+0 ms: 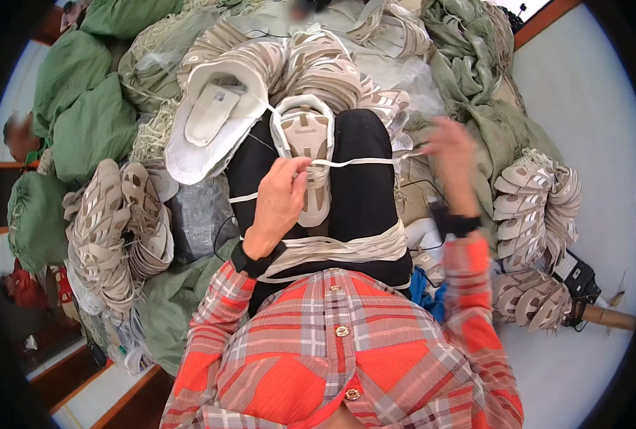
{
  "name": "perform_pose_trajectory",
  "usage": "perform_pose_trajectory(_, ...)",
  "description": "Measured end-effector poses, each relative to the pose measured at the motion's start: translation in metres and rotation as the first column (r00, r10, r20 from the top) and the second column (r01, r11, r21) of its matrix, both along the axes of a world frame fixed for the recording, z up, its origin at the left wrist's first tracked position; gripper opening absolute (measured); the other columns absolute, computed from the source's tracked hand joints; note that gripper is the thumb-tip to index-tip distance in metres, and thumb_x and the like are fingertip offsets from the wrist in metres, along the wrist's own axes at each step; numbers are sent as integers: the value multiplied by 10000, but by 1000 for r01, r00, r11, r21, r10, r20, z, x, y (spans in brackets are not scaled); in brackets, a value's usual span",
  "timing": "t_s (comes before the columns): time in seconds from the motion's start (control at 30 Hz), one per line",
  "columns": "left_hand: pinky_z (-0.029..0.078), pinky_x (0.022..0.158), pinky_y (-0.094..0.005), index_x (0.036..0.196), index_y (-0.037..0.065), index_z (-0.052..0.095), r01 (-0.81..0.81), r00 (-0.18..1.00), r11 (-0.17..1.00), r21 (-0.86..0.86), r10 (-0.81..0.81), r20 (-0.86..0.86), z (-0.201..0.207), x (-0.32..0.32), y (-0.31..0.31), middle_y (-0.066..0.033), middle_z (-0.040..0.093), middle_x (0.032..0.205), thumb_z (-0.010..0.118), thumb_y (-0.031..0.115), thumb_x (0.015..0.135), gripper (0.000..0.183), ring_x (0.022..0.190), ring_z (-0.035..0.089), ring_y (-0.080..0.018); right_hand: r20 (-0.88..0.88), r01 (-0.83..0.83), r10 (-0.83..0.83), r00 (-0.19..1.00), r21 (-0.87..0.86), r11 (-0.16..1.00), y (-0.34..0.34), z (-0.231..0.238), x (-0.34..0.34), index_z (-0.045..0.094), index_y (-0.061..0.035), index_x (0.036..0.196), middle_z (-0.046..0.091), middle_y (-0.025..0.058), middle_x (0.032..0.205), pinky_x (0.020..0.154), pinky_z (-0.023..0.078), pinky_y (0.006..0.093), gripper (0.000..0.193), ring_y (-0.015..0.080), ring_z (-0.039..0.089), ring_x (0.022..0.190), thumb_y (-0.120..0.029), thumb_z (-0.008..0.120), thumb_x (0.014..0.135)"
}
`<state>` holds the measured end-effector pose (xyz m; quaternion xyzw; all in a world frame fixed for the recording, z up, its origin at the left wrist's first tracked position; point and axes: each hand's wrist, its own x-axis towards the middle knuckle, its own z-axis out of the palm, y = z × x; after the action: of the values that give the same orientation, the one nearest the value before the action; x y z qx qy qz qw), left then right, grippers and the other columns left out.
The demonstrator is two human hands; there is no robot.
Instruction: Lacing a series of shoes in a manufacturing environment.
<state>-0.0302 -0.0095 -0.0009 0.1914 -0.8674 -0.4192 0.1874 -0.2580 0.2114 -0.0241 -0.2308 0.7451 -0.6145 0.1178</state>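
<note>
A beige and white shoe upper (309,132) is held between my knees, toe toward me. A flat cream shoelace (364,162) crosses it and runs out to the right. My left hand (279,204) is closed at the upper's left edge, with thumb and fingers pinched where the lace starts. Off to the right, my right hand (452,161) is raised and smeared by motion. The lace's far end meets its fingertips, so it seems to pull the strand taut. Over my thighs lies a bundle of loose cream laces (339,247).
Stacked shoe uppers (225,53) fan out beyond my knees, one large white-lined upper (211,121) on top. More nested uppers lie at the left (103,232) and the right (532,204). Green sacks (89,129) crowd the left; a dark keypad device (575,275) sits far right.
</note>
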Motion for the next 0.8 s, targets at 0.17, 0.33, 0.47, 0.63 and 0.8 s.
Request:
perform_pose_trajectory(0.17,475,680,-398,1021,23,611,100,991,983,-151,-84,103,-12,-35,1,-157,621,831,543,111,859,197,774,595,-360,-642,-48,316,699,399,916,-92,-13,76,594,-77,727,500,89,759,678,390,382,72,279,485,772,-41,565,672)
perform_pose_trajectory(0.33,467,617,-314,1119,2,597,34,952,965,261,-110,284,-7,-35,2,-110,601,664,485,100,892,272,606,582,-211,-640,-3,407,652,535,845,-101,-11,88,588,-69,708,507,88,790,722,362,365,64,261,476,820,-102,601,655)
perform_pose_trajectory(0.47,448,589,-261,1176,-21,565,-1,941,897,442,-149,304,-10,-33,-5,-56,580,637,455,85,903,313,590,535,-101,-611,4,376,697,527,850,-104,-15,87,586,-59,714,510,93,792,718,362,366,87,261,476,820,-107,613,646)
perform_pose_trajectory(0.63,453,580,-283,1194,-36,538,133,921,817,561,-311,233,-2,-35,-14,-69,592,644,438,83,899,334,604,559,-106,-634,-65,437,638,522,851,-104,-15,85,555,-45,780,524,117,781,716,370,378,178,275,490,811,-44,615,613)
perform_pose_trajectory(0.8,475,605,-345,1010,-34,608,362,788,925,116,-370,492,-2,-70,-30,-151,625,694,493,82,824,248,660,626,-238,-518,-139,425,743,501,854,-111,-13,82,481,-23,854,535,139,778,704,384,390,270,307,509,796,14,590,609)
